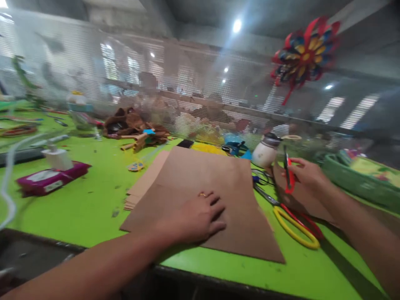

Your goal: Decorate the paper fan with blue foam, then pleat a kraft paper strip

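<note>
A large brown sheet (187,175), looking like leather or heavy paper, lies over a stack of lighter brown sheets (140,196). My left hand (200,216) rests palm down on the large sheet, fingers apart and slightly bent, holding nothing. On the right, my right hand (306,173) grips a slim red and black tool (289,173) upright; blur hides its exact kind. Beneath that hand is another brown piece (290,204). Between the hands lie scissors (293,227) with one yellow and one red handle, blades pointing toward the sheet.
On the green table (93,200) stand a white jar (265,152) and a green basket (356,179). A purple tissue pack (53,179) lies left. Brown scraps (134,127) are heaped at the back, before a translucent mesh curtain (193,79). A colourful pinwheel (306,56) hangs above.
</note>
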Available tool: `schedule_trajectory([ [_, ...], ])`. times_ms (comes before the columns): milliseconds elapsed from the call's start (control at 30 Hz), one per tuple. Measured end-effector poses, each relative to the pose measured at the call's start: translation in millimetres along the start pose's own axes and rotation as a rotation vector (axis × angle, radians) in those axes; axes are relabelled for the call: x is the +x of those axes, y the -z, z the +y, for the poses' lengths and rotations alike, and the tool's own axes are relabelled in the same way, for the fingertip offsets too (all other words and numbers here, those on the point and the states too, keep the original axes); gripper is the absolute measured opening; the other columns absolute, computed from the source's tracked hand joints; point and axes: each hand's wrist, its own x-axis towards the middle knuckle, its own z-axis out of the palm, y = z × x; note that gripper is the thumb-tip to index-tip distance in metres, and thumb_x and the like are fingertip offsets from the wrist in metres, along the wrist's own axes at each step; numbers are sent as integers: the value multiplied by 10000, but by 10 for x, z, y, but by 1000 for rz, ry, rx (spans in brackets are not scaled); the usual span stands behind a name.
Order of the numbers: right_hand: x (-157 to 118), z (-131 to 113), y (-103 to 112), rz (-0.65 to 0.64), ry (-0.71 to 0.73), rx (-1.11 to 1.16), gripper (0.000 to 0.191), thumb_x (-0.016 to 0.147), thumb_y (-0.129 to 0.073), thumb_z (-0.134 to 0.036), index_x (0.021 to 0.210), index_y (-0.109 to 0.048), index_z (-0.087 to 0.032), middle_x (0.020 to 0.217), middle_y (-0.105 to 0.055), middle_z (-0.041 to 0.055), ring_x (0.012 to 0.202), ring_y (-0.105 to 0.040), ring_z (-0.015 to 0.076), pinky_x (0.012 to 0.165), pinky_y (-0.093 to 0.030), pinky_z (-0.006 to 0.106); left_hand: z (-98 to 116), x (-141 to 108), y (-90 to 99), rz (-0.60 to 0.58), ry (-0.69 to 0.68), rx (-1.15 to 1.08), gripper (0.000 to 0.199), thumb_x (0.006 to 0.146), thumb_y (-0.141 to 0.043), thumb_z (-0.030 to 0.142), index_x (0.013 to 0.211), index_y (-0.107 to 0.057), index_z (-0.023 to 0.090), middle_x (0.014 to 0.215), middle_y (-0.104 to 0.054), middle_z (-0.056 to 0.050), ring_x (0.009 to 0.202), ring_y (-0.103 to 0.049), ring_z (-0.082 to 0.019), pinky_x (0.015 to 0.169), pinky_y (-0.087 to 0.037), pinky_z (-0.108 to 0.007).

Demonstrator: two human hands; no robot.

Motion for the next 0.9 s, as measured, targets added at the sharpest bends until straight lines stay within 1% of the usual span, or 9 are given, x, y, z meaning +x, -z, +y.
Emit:
schedule_trajectory([
  [100,-455,-223,255,-57,-14,115,408,803,-536,-229,1205,-479,-205,827,-680,41,686,-667,158,656,-519,275,-35,42,17,-14,50,-121,381,894,-465,435,1198,-544,220,1190,-536,-100,1063,-520,-245,924,-408,-370],
  [200,-938,-261,363,-405,-129,290,437,774,-590,-225,1200,-500,-182,861,-683,45,646,-639,137,620,-516,254,-58,134,53,-25,94,-230,358,889,-478,394,1199,-538,226,1126,-528,-81,966,-546,-205,878,-431,-331],
  [267,-1170,-184,353,-575,-200,294,457,773,-602,-240,1213,-509,-162,843,-676,41,613,-626,127,573,-497,238,-50,204,86,-10,126,-262,334,886,-477,370,1169,-556,211,1074,-529,-75,944,-545,-199,874,-429,-331],
  [333,-1295,-93,310,-679,-208,255,448,777,-599,-263,1206,-537,-150,818,-664,30,593,-624,121,565,-488,236,-22,256,124,2,146,-265,293,880,-476,351,1101,-589,197,1027,-530,-70,925,-544,-198,862,-429,-331],
  [467,-1338,-74,242,-729,-195,96,407,791,-541,-272,1178,-589,-153,719,-636,0,509,-616,120,500,-473,228,25,273,185,-13,172,-209,256,878,-451,323,1003,-622,179,957,-533,-69,883,-543,-202,813,-435,-324],
  [567,-1365,-185,259,-845,-172,-54,402,788,-497,-219,1173,-609,-182,771,-658,3,454,-599,105,477,-468,223,0,254,178,-14,193,-152,263,892,-424,316,1000,-623,180,945,-527,-71,875,-540,-204,802,-431,-325],
  [733,-1562,-282,394,-999,-82,-209,438,758,-516,-180,1180,-625,-222,863,-667,12,508,-620,111,458,-451,191,-44,269,77,-26,180,-115,225,891,-437,271,961,-631,181,921,-520,-64,822,-535,-185,779,-422,-307],
  [833,-1722,-258,513,-1012,-142,-216,462,762,-543,-220,1221,-594,-213,867,-663,32,492,-608,104,438,-442,184,11,287,50,-52,150,-66,282,926,-375,270,905,-646,193,838,-506,-49,753,-523,-171,697,-406,-282],
  [900,-1813,-226,588,-1005,-178,-194,463,776,-564,-266,1236,-574,-213,959,-652,56,506,-606,96,459,-459,189,75,295,70,-81,116,-8,322,941,-345,276,859,-645,196,796,-492,-43,698,-502,-163,641,-384,-272],
])
